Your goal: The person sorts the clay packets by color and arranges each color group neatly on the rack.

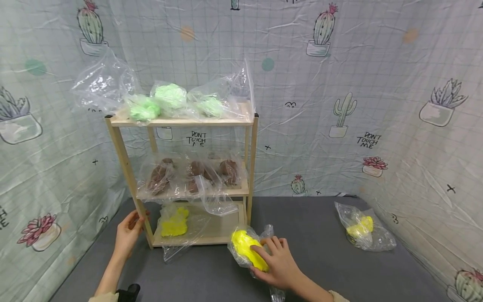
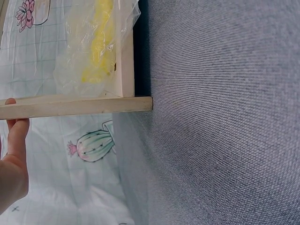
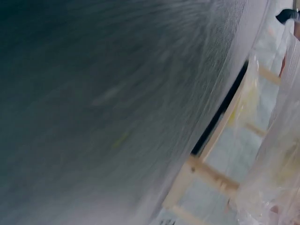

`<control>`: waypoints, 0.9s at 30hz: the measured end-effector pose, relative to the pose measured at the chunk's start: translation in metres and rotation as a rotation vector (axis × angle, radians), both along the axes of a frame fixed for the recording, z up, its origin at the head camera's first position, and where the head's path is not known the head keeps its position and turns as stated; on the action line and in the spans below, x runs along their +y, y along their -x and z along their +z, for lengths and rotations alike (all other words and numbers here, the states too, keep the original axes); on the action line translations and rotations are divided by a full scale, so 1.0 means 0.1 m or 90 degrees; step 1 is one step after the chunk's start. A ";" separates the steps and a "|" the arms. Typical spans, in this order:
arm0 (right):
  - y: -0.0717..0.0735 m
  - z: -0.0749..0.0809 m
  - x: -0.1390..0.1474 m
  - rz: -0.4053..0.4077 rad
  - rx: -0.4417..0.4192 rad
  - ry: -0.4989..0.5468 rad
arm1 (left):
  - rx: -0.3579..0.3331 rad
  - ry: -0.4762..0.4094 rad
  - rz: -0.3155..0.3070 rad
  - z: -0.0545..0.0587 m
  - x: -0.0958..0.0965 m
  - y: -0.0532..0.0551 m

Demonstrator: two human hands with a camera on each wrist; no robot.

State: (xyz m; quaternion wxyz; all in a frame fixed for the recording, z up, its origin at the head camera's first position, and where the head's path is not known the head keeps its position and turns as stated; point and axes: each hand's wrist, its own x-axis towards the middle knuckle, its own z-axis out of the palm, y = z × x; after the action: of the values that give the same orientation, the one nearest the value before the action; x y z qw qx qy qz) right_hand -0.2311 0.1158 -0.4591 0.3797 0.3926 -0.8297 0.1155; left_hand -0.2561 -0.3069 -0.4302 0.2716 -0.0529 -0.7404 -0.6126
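Note:
A small wooden shelf rack (image 1: 211, 241) with three levels stands on the grey table. My left hand (image 1: 128, 231) holds its front left post (image 1: 123, 157); the left wrist view shows fingers on both sides of this post (image 2: 61, 108). In front of the rack's right end, my right hand (image 1: 281, 264) grips a clear plastic bag with a bright yellow lump (image 1: 244, 246), held above the table. That clear bag (image 3: 276, 173) fills the right side of the blurred right wrist view. Another bagged yellow lump (image 1: 175, 222) lies on the bottom level, at its left.
Bagged pale green lumps (image 1: 170, 95) sit on the top level, bagged brown lumps (image 1: 160, 176) on the middle one. A third yellow bag (image 1: 360, 230) lies on the table (image 1: 309, 235) at the right. Patterned cloth (image 1: 286, 142) hangs behind and at both sides.

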 end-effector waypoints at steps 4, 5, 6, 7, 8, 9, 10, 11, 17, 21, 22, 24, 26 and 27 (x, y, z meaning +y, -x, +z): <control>0.00 0.01 -0.19 -0.001 -0.004 0.008 | -0.006 -0.005 0.000 0.00 0.00 -0.01; 0.01 0.01 -0.24 -0.001 -0.006 0.010 | -0.008 -0.004 -0.001 0.01 0.01 -0.01; 0.01 0.02 -0.29 -0.005 -0.011 0.010 | -0.011 -0.003 0.000 0.01 0.01 -0.01; 0.01 0.02 -0.33 -0.009 -0.014 0.010 | -0.012 -0.003 0.000 0.01 0.01 -0.01; 0.02 0.03 -0.38 -0.012 -0.020 0.009 | -0.014 0.001 0.003 0.01 0.01 -0.01; 0.02 0.03 -0.42 -0.017 -0.024 0.006 | -0.014 0.001 0.004 0.01 0.01 -0.01; 0.03 0.03 -0.47 -0.021 -0.027 0.004 | -0.014 0.002 0.007 0.01 0.01 -0.01; 0.03 0.04 -0.51 -0.022 -0.031 0.005 | -0.012 -0.002 0.005 0.01 0.01 -0.01; 0.08 0.05 -0.78 -0.044 -0.031 0.011 | -0.004 -0.018 -0.003 0.00 0.01 -0.01; 0.15 0.04 -0.98 -0.063 -0.025 0.010 | -0.012 -0.009 0.010 0.00 0.00 -0.01; 0.17 0.04 -1.03 -0.069 -0.024 0.009 | -0.015 -0.007 0.014 0.00 0.00 0.00; 0.22 0.04 -1.13 -0.080 -0.019 0.012 | -0.023 -0.001 0.023 0.00 -0.01 0.00; 0.27 0.03 -1.22 -0.099 -0.021 0.014 | -0.027 0.002 0.025 0.00 -0.01 0.00; 0.30 0.03 -1.26 -0.111 -0.020 0.015 | -0.031 0.012 0.028 0.00 0.00 0.00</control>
State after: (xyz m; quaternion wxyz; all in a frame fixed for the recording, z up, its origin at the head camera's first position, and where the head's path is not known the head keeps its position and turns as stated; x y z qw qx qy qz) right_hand -0.2608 -0.0104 -0.4561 0.3798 0.3126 -0.8651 0.0981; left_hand -0.2561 -0.3074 -0.4306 0.2662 -0.0246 -0.7536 -0.6006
